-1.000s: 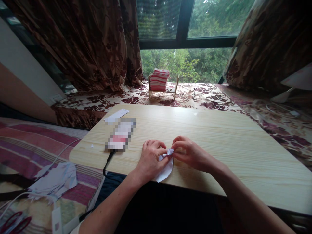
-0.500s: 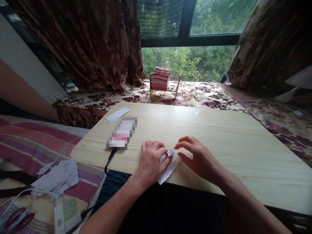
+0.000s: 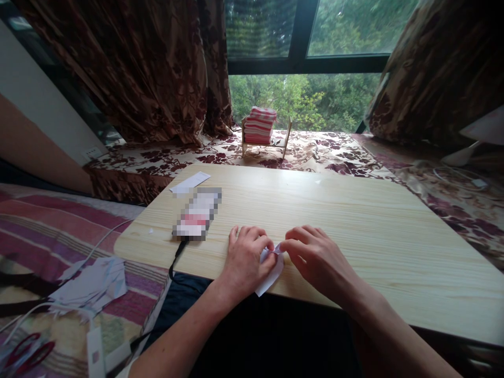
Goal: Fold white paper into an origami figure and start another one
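A small piece of white paper [image 3: 271, 278], partly curled or folded at its top, lies by the near edge of the wooden table [image 3: 354, 226]. My left hand [image 3: 248, 257] rests on the table and pinches the paper between thumb and index finger. From the other side, my right hand [image 3: 315, 257] has its thumb and index finger closed on the paper's raised top corner. The fingers cover part of the fold, so its exact shape is hidden.
A blurred-out phone-like device [image 3: 199, 212] with a black strap lies left of my hands, near a white paper strip [image 3: 190, 182]. Paper sheets [image 3: 96, 283], a power strip [image 3: 95, 352] and red-handled scissors [image 3: 29, 354] lie on the bed. Folded striped cloths [image 3: 260, 126] fill a small rack on the sill.
My right hand has moved left, and its fingers have closed on the paper's top corner. The left hand keeps its hold in nearly the same place.
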`<state>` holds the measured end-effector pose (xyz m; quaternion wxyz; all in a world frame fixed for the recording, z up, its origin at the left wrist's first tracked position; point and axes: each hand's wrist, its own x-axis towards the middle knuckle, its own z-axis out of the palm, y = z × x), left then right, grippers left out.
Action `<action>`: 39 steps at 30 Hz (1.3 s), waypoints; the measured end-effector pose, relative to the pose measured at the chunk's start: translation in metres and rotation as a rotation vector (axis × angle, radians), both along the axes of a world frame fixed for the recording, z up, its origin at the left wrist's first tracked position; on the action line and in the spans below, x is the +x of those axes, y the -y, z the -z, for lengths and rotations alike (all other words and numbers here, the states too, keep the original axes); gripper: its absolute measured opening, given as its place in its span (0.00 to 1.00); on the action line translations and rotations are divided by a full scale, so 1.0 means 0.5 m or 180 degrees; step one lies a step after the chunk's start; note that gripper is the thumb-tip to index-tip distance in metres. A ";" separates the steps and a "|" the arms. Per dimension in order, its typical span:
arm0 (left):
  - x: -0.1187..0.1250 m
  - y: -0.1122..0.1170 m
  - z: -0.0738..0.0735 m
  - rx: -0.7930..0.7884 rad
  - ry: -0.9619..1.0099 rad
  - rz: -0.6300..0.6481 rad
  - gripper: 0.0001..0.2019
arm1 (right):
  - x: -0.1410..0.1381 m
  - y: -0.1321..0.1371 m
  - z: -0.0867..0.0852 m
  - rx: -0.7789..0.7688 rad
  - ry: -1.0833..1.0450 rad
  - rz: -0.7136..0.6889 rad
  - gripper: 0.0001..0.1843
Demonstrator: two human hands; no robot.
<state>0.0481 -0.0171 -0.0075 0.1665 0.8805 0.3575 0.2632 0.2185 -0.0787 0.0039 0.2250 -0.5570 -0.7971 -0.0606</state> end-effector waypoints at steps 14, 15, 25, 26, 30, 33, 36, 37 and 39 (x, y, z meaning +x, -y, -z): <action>-0.002 0.001 0.002 0.0062 -0.0101 -0.0025 0.03 | -0.007 0.016 0.001 0.0159 -0.0272 0.0308 0.14; -0.002 0.001 0.002 0.0068 -0.0115 -0.0031 0.03 | -0.007 0.018 0.003 0.0152 -0.0245 0.0353 0.13; -0.002 0.000 0.003 0.0072 -0.0180 -0.0040 0.04 | -0.017 0.020 -0.001 0.0071 -0.0336 0.0413 0.12; -0.001 0.000 0.003 0.0071 -0.0186 -0.0047 0.04 | -0.019 0.020 -0.002 0.0049 -0.0342 0.0401 0.12; -0.001 0.000 0.002 0.0047 -0.0173 -0.0046 0.03 | -0.027 0.017 -0.001 -0.0086 -0.0381 0.0271 0.14; -0.001 0.001 0.000 -0.0005 -0.0138 -0.0031 0.01 | -0.029 0.016 0.004 -0.0120 -0.0446 0.0199 0.16; -0.002 0.001 -0.002 -0.0066 -0.0097 -0.0040 0.01 | -0.027 0.017 0.007 -0.0156 -0.0496 0.0162 0.17; -0.002 0.001 -0.002 -0.0079 -0.0079 -0.0049 0.01 | -0.026 0.018 0.007 -0.0178 -0.0512 0.0155 0.17; -0.002 0.001 -0.002 -0.0099 -0.0055 -0.0058 0.02 | -0.024 0.019 0.007 -0.0203 -0.0541 0.0148 0.17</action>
